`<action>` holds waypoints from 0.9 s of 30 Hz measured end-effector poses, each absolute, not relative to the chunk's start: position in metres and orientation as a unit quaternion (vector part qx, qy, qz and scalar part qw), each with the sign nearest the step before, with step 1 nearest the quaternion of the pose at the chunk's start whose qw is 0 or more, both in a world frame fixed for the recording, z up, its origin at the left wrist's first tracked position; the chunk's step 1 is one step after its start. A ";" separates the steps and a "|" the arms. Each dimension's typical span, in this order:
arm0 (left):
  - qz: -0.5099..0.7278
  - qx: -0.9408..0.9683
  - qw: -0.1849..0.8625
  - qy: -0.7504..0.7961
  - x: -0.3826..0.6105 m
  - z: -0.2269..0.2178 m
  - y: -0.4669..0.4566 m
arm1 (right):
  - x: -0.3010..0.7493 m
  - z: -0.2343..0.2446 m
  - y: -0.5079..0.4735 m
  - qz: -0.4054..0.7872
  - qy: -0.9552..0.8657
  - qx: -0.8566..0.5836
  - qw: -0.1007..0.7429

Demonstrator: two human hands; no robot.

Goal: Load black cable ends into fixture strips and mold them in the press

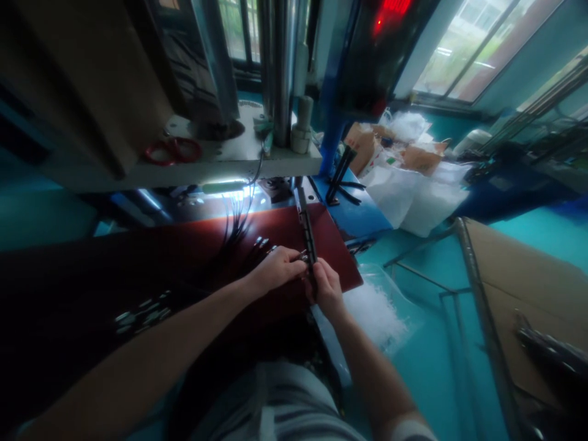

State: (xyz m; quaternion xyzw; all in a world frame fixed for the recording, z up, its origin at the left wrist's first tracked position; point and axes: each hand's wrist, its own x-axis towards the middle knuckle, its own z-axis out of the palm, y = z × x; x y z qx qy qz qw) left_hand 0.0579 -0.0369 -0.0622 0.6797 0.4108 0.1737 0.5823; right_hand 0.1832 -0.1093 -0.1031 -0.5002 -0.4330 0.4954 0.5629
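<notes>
A long dark notched bar [305, 223] stands out away from me over the reddish-brown board, its near end in my right hand [327, 286]. The fingers of that hand are closed round it. My left hand [281, 268] is pinched at the bar's left side, on a small shiny part [304, 258] whose exact kind is too blurred to tell. Left of my hands, several thin black cables [235, 229] run across the board, and small metal-ended pieces [263, 244] lie close to my left wrist. More small shiny metal pieces [144, 312] lie beside my left forearm.
The reddish-brown board [193, 245] lies before a lit press with a pale plate [275, 164], where red-handled scissors [172, 151] rest. A blue ledge [356, 205] holds a black bracket. White bags [408, 190], a bag of white bits [376, 312] and a cardboard-topped stand [528, 275] are at right.
</notes>
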 end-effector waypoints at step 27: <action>0.237 0.567 0.655 0.440 0.060 -0.054 -0.033 | 0.187 -0.104 -0.106 0.528 -0.399 -0.498 0.560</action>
